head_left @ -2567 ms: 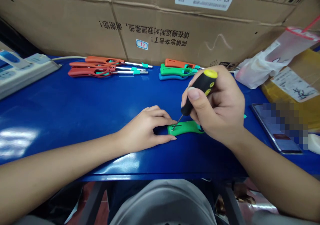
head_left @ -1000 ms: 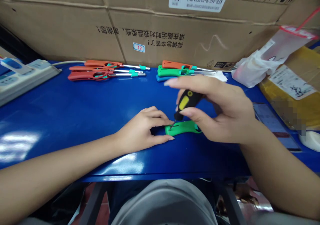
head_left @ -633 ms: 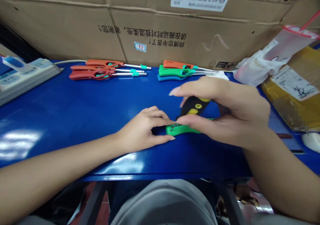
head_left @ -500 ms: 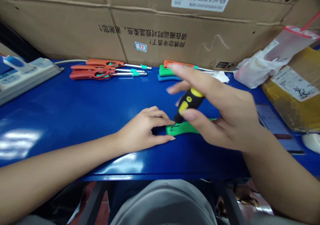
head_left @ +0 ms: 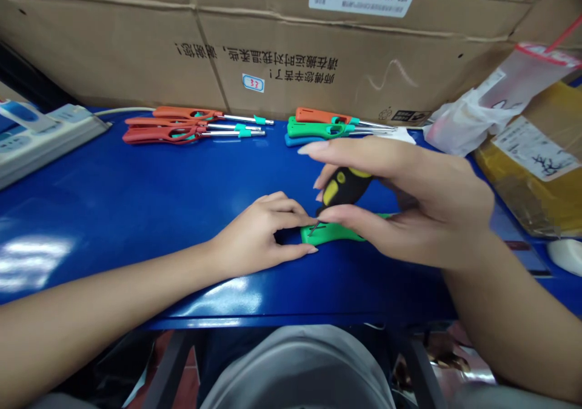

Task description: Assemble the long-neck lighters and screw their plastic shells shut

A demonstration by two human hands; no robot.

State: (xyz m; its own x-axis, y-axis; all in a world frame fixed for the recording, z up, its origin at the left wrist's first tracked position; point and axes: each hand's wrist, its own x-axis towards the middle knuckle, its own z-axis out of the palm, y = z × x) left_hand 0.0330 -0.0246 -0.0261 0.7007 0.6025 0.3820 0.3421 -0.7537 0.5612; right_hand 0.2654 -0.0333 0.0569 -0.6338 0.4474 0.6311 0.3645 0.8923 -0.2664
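Observation:
A green lighter handle lies flat on the blue table, near its front edge. My left hand pinches the handle's left end between thumb and forefinger and holds it down. My right hand grips a small black and yellow screwdriver between thumb and fingers, with the forefinger stretched out above it. The screwdriver's tip rests on the left end of the green handle. My right hand hides the handle's right part.
Several red long-nosed lighters lie at the back left; an orange, a green and a blue one are stacked at the back middle. A big cardboard box walls the rear. A power strip sits left, plastic bags and a phone right.
My right hand has kept turning the screwdriver on the green handle, shifting its grip from a fist to fingertips. My left hand and the handle have stayed put.

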